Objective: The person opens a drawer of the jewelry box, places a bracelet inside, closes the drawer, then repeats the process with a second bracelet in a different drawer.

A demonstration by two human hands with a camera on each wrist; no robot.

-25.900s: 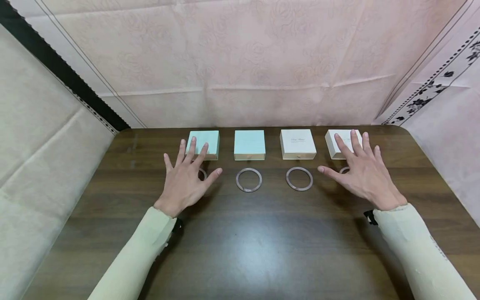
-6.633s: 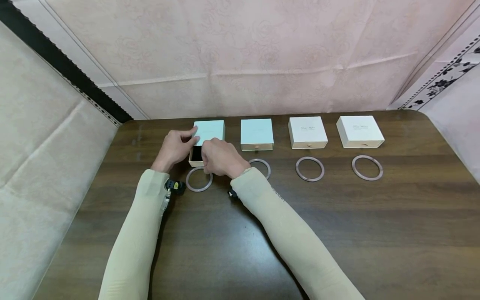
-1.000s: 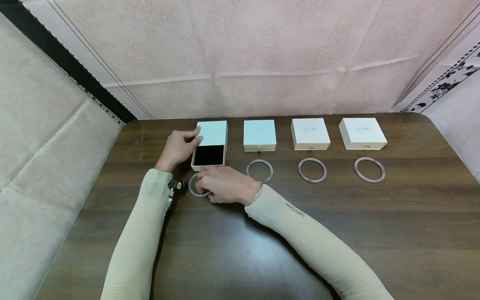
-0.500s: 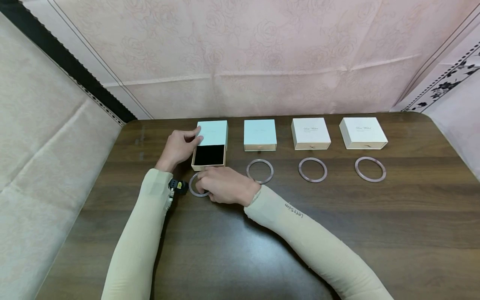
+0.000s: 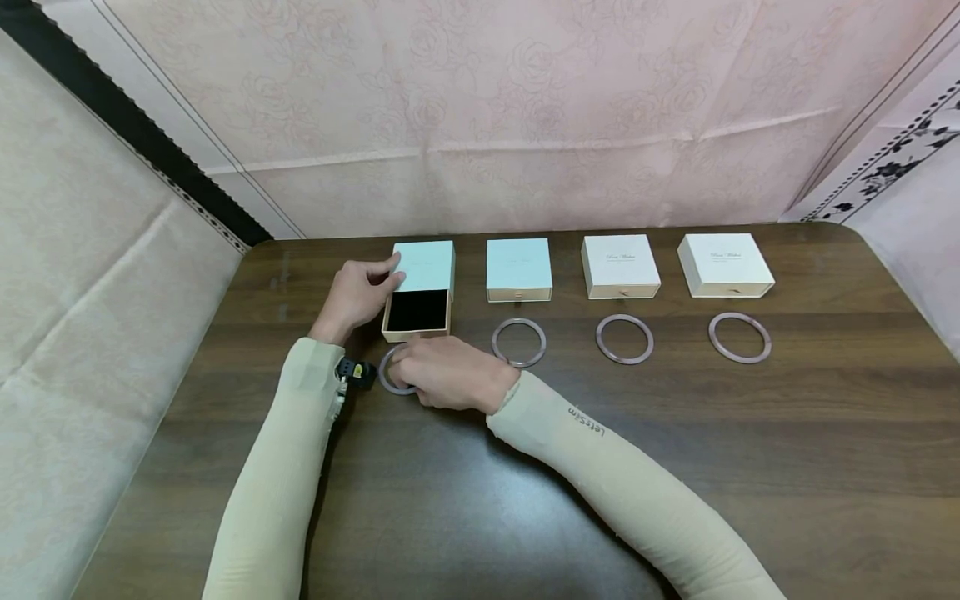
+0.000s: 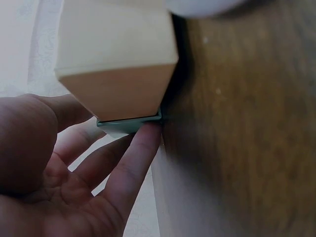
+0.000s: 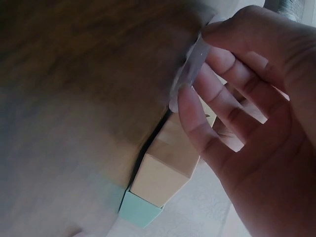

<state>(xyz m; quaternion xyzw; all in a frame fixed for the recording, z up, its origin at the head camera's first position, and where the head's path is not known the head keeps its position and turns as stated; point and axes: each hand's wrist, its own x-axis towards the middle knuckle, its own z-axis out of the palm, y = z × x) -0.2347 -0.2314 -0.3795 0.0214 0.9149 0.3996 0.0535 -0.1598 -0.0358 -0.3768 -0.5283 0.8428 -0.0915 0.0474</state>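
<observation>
My left hand [image 5: 354,298] holds the leftmost teal drawer box [image 5: 426,265] by its left side, with the thumb and a finger at the edge of its sleeve. The cream drawer [image 5: 418,312] stands pulled out toward me, showing a black lining. In the left wrist view, one finger presses the teal sleeve [image 6: 118,128] low by the table. Just in front of the drawer, my right hand [image 5: 453,373] grips a pale lilac bangle [image 5: 386,375] lying near the table. Up close, the thumb and fingers pinch the bangle [image 7: 193,61]; the right hand covers part of it from above.
To the right stand a second teal box [image 5: 519,265] and two white boxes, one in the middle [image 5: 621,262] and one at the far right [image 5: 726,260], all shut. Before them lie three more bangles: left [image 5: 497,335], middle [image 5: 649,335] and right [image 5: 767,337]. Pale cloth hangs behind the wooden table [image 5: 480,517].
Earlier both hands lay spread apart and the left box was shut; then my right hand was at its drawer. Now the drawer is out and that hand grips the bangle. The last second shows hardly any movement.
</observation>
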